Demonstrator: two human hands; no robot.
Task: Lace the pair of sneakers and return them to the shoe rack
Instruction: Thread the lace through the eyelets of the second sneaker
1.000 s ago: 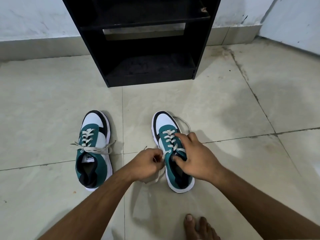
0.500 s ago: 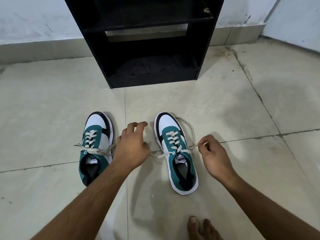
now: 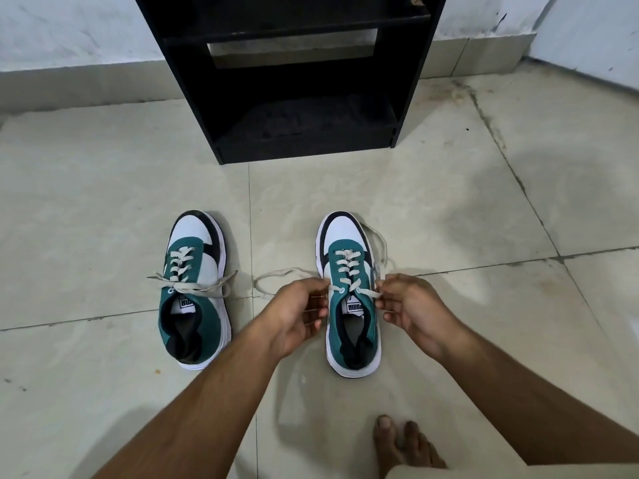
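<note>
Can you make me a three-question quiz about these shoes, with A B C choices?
1. Where is the shoe rack? A) behind the sneakers, by the wall B) beside the foot C) between the sneakers
2. How many sneakers are on the floor? A) one B) two C) three
3. What are the hands doing? A) resting B) lifting a sneaker C) pinching lace ends

Answers: 1 A, the rack stands beyond both toes. 2 B, the left sneaker and right sneaker. 3 C, the left hand and right hand each hold a lace end of the right sneaker.
</note>
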